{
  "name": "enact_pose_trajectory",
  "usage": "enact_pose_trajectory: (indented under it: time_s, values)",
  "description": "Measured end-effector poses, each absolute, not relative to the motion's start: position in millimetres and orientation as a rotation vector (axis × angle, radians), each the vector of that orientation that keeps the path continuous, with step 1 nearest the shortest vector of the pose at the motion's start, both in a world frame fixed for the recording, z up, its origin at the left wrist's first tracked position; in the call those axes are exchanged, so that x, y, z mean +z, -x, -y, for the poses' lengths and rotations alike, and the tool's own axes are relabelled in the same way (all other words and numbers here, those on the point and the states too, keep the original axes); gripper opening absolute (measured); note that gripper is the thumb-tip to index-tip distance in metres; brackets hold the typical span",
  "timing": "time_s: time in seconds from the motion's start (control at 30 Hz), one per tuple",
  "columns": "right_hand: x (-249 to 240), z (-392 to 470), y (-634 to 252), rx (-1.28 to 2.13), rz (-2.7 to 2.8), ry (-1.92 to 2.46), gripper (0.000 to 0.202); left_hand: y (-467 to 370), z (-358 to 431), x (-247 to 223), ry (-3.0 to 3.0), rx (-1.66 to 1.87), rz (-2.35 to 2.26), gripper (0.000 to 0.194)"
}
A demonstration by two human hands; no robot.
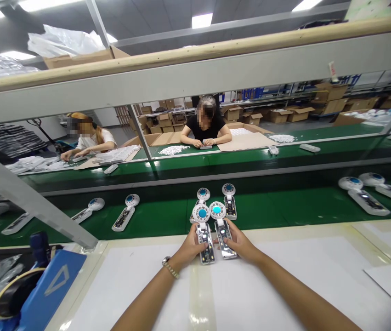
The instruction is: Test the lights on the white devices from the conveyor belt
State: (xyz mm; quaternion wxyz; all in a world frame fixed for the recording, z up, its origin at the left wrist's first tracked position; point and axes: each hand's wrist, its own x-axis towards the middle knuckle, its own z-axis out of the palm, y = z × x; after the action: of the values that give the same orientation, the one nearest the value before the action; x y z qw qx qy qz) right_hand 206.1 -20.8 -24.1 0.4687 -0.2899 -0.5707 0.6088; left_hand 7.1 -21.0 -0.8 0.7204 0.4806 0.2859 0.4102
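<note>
A: What are the hands on?

B: The left hand (190,247) is wrapped around the left unit (206,256), its thumb lying across the bare circuit board. The right hand (240,243) grips the right unit (222,230) much the same way, thumb on the front.

A: How wide are the fingers spread?

B: Only as far as the casing between thumb and fingers. Most fingertips are hidden behind the units, so I can't tell how they sit there.

A: How would you hold the pair well?

B: I'd pinch the casing edges lightly, thumbs off the exposed electronics, and put no strain on the narrow necks. Beyond the fingers the two round heads are touching or nearly so, I can't tell which; a little room would spare them a knock.

A: What else is close?

B: Past the fingers, two more units (230,206) on the green belt (167,211); below the wrists, the white work surface (129,276).
</note>
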Motion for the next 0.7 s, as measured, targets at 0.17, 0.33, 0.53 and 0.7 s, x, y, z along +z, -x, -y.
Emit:
enact_pose_trajectory:
  time_s: [0.17, 0.33, 0.53, 0.7]
  values:
    - [-25.9, 19.1, -205.4, 1.488, 1.377, 0.680, 0.066, -5.9, 20.0, -5.0, -1.079, 0.907, -0.610, 0.057]
    - [-30.9, 19.0, -205.4, 1.563, 1.313, 0.684, 0.068, -6.3, 19.5, -3.9, -1.089, 0.895, -0.606, 0.057]
    - [-27.9, 20.6, -204.2, 1.600, 1.267, 0.670, 0.065, -5.9, 19.3, -2.2, -1.081, 0.887, -0.642, 0.061]
    - [-18.3, 23.3, -203.8, 1.725, 1.081, 0.653, 0.066, -6.8, 21.9, 3.6, -1.049, 0.920, -0.644, 0.057]
